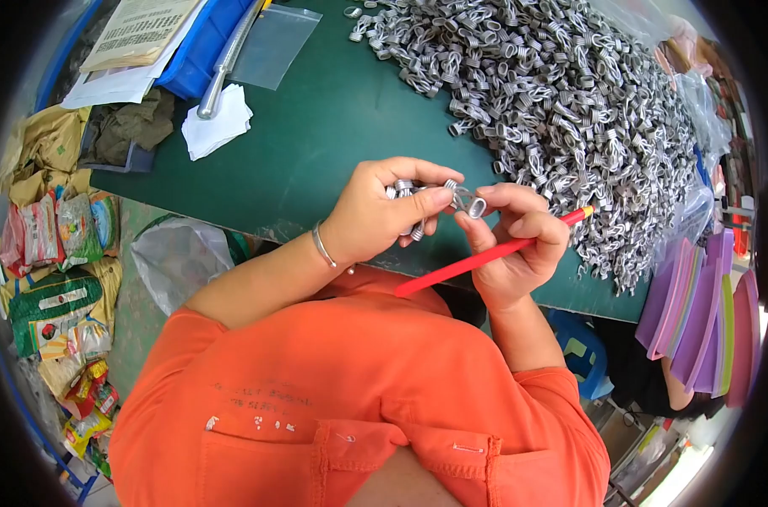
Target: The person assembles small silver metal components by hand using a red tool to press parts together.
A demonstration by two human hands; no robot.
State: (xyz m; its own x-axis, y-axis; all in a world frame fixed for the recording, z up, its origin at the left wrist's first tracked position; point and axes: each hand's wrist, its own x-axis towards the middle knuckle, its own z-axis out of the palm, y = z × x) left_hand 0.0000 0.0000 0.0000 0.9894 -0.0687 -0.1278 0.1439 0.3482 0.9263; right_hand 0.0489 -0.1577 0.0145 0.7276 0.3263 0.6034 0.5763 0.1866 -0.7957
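Note:
Both hands meet over the near edge of the green table. My left hand (375, 207) is closed around several small silver coiled metal pieces (403, 186), some of them hidden by the fingers. A looped metal piece (468, 202) with a ring-like end spans the gap between the hands, pinched by left thumb and forefinger on one side and right fingertips on the other. My right hand (523, 249) also grips a slim red stick (460, 270) with a yellow end, lying slantwise across the palm. What kind of tool the stick is, I cannot tell.
A large heap of similar metal pieces (570, 110) covers the table's right side. At the back left are a blue bin (200, 55), a metal-shafted tool (223, 72), white paper scraps (215, 122) and a clear zip bag (274, 42). Purple foam sheets (688, 304) stand at the right.

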